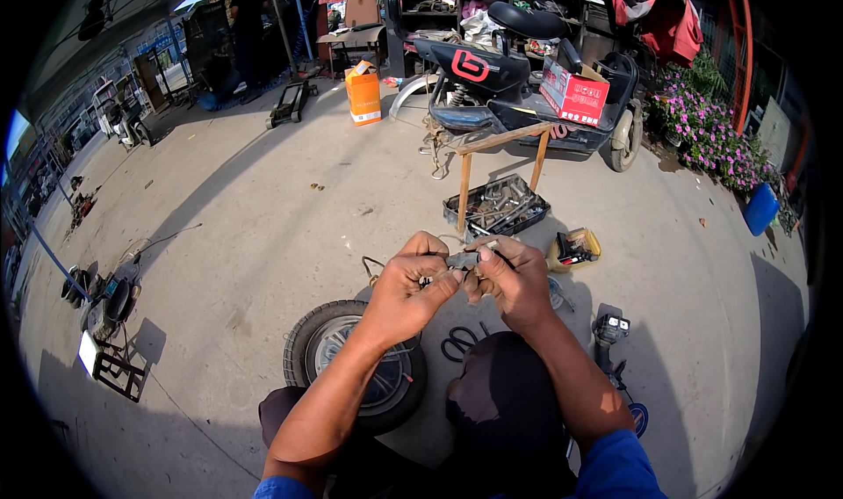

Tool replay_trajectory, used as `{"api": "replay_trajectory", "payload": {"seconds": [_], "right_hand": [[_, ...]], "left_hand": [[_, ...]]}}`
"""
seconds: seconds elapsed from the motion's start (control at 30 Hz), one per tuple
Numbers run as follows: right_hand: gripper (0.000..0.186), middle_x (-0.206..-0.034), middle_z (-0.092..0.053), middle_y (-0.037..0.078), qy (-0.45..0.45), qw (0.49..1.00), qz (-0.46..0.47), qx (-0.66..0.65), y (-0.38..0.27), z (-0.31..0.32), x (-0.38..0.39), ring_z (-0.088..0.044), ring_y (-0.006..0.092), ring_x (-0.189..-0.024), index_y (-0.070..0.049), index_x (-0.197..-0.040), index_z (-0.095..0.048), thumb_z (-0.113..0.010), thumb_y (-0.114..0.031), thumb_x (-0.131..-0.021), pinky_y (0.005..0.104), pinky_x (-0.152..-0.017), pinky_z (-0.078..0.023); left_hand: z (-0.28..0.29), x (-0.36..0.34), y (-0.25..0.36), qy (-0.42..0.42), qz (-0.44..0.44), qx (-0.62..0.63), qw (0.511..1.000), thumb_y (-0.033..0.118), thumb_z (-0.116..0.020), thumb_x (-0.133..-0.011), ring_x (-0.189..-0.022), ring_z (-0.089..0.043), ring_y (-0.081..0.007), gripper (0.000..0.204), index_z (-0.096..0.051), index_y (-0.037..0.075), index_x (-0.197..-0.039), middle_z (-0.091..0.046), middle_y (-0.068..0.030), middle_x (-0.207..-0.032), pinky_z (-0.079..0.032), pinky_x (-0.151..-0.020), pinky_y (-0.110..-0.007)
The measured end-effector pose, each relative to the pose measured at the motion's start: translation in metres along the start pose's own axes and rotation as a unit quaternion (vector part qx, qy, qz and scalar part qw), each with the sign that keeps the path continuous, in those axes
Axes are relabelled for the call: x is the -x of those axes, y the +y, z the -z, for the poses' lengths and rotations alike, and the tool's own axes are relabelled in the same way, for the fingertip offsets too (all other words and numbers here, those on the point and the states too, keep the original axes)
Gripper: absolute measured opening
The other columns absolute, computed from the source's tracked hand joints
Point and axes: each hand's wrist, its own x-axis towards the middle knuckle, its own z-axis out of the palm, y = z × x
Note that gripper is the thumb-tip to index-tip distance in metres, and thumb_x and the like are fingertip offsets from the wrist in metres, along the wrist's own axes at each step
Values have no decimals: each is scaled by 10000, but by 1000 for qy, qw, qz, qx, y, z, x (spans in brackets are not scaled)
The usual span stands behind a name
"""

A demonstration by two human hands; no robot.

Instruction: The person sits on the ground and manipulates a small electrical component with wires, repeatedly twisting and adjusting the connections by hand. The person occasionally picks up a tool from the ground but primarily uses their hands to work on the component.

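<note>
My left hand (409,279) and my right hand (513,278) are close together in front of me, above the ground. Between their fingertips they both pinch a small dark grey piece (462,259) that resembles a connector; its exact kind is too small to make out. Fingers cover part of it. Below my left forearm lies a wheel with a black tyre (301,345) and a silvery rim, flat on the concrete. A loop of black cable (457,343) rests beside the wheel, near my knee.
Beyond my hands, a black crate of metal tools (499,207) lies by a wooden frame (465,187). A yellow container (575,249) and a power tool (609,330) are at right. Farther back stand a black electric scooter (465,64), an orange box (363,95) and pink flowers (716,134).
</note>
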Motion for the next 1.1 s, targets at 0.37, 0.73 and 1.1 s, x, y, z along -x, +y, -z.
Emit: {"api": "replay_trajectory", "payload": {"seconds": [0.37,0.73,1.1], "right_hand": [[306,-988,-664,119,-38,999,-23,-25,-1,3,-1,-660,161,-783,46,-1177,-563,-582,-164,-955,287,-627,-563],[263,-891,-632,75,-23,996,-60,-67,-1,8,0,-615,146,-750,13,-1131,-580,-589,-120,-905,294,-606,-523],[227,-885,-634,58,-34,998,-32,-49,-2,5,1,-610,130,-730,37,-1090,-626,-661,-85,-901,268,-599,-530]], "left_hand": [[-2,1,2,-11,30,22,999,110,-710,-880,-849,-496,-156,156,-698,-18,-792,-524,-48,-874,-403,-765,-296],[-5,2,2,23,27,-7,999,16,-791,-765,-871,-584,-179,156,-761,18,-917,-631,-58,-918,-465,-806,-319],[-5,4,-5,51,45,62,996,-35,-789,-748,-856,-587,-141,167,-753,-6,-909,-644,-49,-935,-482,-740,-288]]}}
